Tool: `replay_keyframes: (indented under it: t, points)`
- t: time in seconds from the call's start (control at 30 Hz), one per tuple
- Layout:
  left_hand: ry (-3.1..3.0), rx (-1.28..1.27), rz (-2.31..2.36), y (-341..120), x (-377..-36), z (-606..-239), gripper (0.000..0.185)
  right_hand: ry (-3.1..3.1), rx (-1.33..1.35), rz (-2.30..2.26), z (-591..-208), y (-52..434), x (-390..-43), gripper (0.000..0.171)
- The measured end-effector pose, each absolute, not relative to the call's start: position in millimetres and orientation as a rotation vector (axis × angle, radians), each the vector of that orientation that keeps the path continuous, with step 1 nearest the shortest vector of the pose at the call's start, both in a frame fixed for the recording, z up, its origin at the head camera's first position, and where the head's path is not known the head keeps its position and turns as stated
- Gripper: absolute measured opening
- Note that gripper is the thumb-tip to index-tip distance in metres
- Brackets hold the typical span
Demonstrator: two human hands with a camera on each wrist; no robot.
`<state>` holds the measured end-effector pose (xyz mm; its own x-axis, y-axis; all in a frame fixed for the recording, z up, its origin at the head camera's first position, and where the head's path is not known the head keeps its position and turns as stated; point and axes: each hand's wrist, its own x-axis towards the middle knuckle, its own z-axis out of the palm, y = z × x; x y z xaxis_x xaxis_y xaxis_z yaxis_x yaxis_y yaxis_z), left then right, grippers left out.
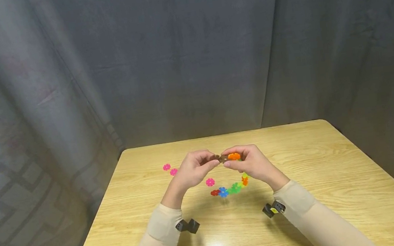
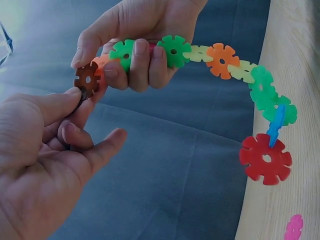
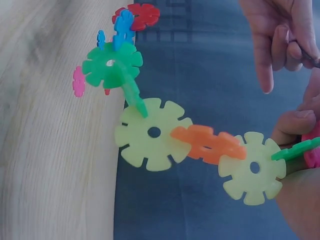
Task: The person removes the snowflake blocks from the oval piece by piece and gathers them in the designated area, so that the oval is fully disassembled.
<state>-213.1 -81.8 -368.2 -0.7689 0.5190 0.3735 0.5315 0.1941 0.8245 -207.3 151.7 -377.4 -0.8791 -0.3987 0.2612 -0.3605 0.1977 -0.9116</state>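
Observation:
Both hands meet above the wooden table (image 1: 296, 160). My right hand (image 1: 229, 161) grips one end of a chain of interlocked plastic flower discs (image 2: 222, 60) in green, orange, yellow, blue and red. The chain curves down from it to a red disc (image 2: 265, 158) at its free end, above the table. My left hand (image 1: 215, 162) pinches a brown disc (image 2: 86, 80) between thumb and fingers, right at the held end of the chain. In the right wrist view the chain (image 3: 205, 145) runs from my right thumb (image 3: 295, 125) up to the red disc (image 3: 142, 12).
Three loose pink discs lie on the table: two (image 1: 166, 167) (image 1: 174, 172) to the left of my hands and one (image 1: 210, 182) under them. Grey curtains hang behind and beside the table. Its front and right parts hold nothing else.

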Motion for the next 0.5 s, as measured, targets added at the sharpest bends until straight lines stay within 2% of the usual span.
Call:
replay_keyframes:
  t: [0.27, 0.5]
  points:
    - [-2.387, -1.052, -1.637, -82, -215, -368, 0.013, 2.433, -0.745, -1.822, -376, 155, -207, 0.031]
    - [-2.46, -0.815, -1.669, -86, -233, -388, 0.032, 2.366, -0.767, -1.895, -376, 154, -208, 0.031]
